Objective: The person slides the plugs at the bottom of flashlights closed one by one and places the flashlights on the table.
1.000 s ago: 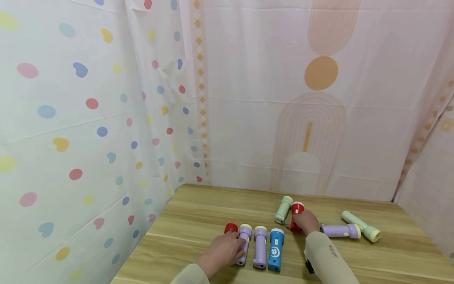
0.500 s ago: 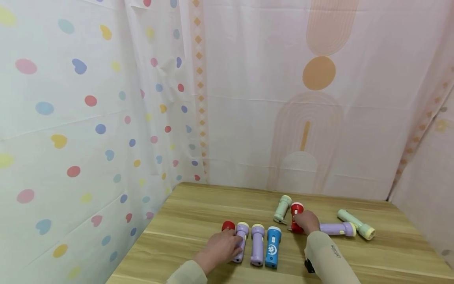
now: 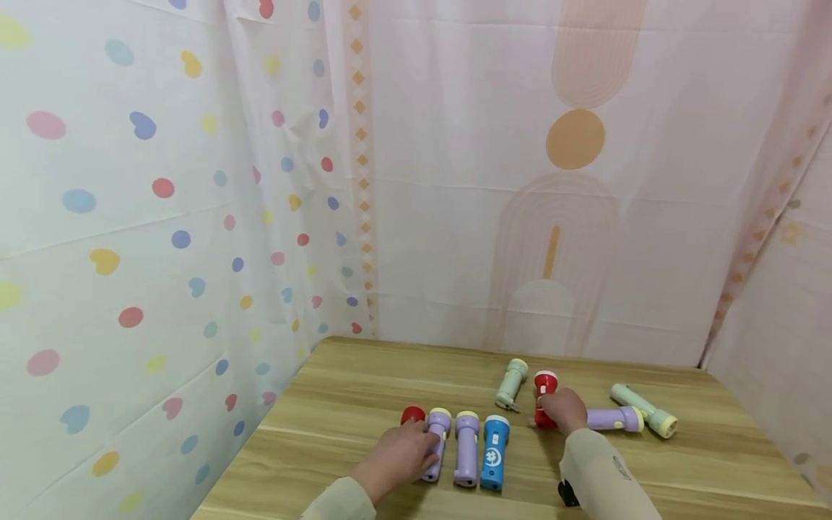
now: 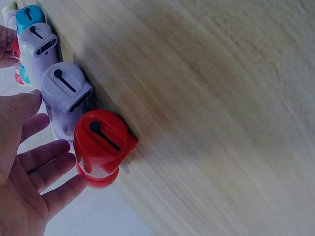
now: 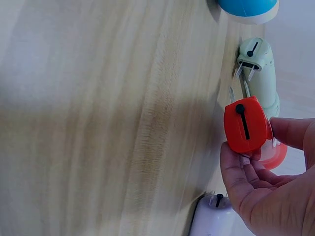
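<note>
My left hand [image 3: 399, 456] rests over the left end of a row of flashlights, fingers extended. Its fingertips are right at a red flashlight [image 4: 103, 140] and the thumb is beside a purple flashlight [image 4: 66, 91]. In the head view the hand covers most of that red flashlight. A second purple flashlight [image 3: 466, 449] and a blue flashlight [image 3: 495, 453] continue the row. Further right, my right hand [image 3: 565, 410] grips another red flashlight [image 5: 246, 125] between thumb and fingers. Metal prongs stick out from its side, facing a pale green flashlight [image 5: 261, 73] with prongs out too.
Right of my right hand, a purple flashlight [image 3: 614, 419] lies sideways, against a pale green flashlight [image 3: 643, 410] lying at a slant. The wooden table [image 3: 364, 375] ends at a patterned curtain [image 3: 442, 217] behind and a dotted curtain [image 3: 149, 289] on the left.
The head view has shifted slightly. My right hand and its red flashlight have moved a little right, widening the gap to the green flashlight. My left hand stays at the row.
</note>
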`<state>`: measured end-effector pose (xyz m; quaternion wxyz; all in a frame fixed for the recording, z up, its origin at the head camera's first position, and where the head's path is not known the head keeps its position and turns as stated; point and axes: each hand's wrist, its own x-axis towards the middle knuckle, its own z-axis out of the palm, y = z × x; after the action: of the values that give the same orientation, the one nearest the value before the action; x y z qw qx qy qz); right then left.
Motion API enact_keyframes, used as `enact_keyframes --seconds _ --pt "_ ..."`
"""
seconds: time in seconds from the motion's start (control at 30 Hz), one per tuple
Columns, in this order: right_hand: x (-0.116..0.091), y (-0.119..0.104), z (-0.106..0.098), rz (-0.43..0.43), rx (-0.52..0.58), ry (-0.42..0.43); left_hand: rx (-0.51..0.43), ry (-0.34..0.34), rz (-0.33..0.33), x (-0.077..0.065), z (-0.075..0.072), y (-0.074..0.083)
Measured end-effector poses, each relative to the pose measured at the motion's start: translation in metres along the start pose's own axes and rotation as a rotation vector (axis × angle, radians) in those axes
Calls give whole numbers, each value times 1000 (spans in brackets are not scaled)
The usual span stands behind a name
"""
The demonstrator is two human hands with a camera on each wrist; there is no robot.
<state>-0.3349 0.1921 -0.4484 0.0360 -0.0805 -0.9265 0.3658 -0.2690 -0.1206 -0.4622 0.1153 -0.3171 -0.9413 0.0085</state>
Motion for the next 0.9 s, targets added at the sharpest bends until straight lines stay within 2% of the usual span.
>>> enact_keyframes --seconds 0.3,0.57,0.9 --pt "-9 -2 2 85 125 -33 13 42 19 0 -2 2" --pt "-14 -4 0 93 154 -23 19 28 15 1 -4 4" --pt "-19 -6 -3 146 248 -25 36 21 17 6 -1 5"
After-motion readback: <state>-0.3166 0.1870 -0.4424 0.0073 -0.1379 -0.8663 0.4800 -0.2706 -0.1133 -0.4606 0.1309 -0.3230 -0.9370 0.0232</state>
